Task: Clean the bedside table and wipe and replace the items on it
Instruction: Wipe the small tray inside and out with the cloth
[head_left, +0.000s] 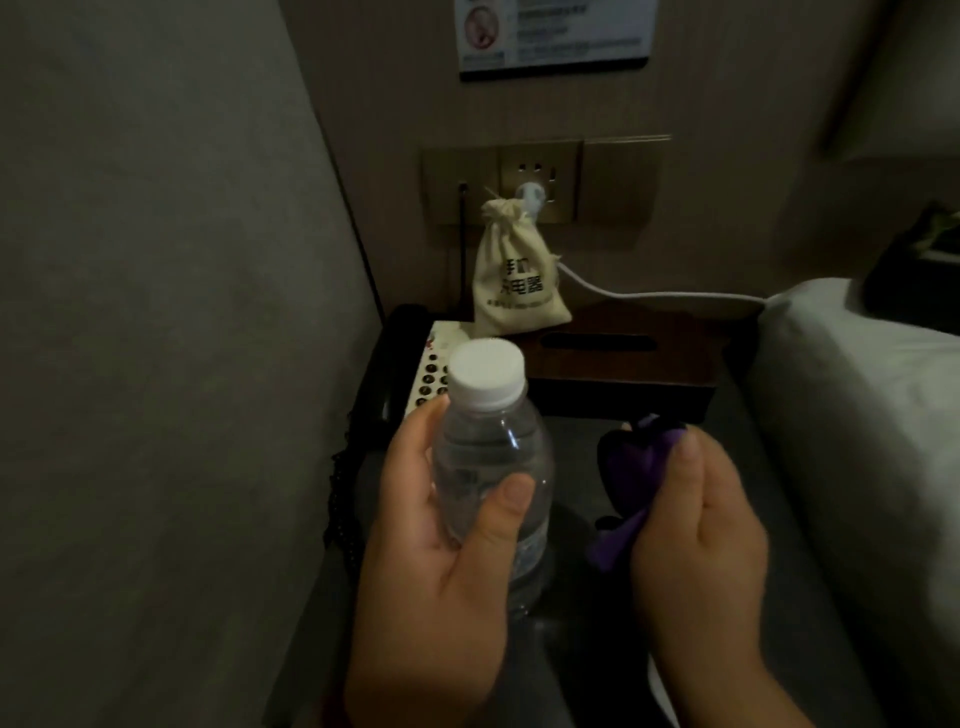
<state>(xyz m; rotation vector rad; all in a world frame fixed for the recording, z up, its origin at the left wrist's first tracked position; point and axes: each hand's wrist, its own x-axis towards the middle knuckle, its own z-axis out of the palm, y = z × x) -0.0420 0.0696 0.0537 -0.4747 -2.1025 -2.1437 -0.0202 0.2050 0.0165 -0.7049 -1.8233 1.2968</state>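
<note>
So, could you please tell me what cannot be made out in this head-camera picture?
- Wall notice: head view, cut off by the top edge; print blurred.
- Telephone: head view, largely hidden behind the water bottle and left hand.
- Bottle label: head view, blurred, partly behind the thumb.
- Purple cloth: head view, bunched in the right hand, so its full shape is hidden.

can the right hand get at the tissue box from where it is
Probably yes. The tissue box sits just beyond the right hand with nothing between them. That hand grips the cloth, so wiping looks easier than lifting.
</note>
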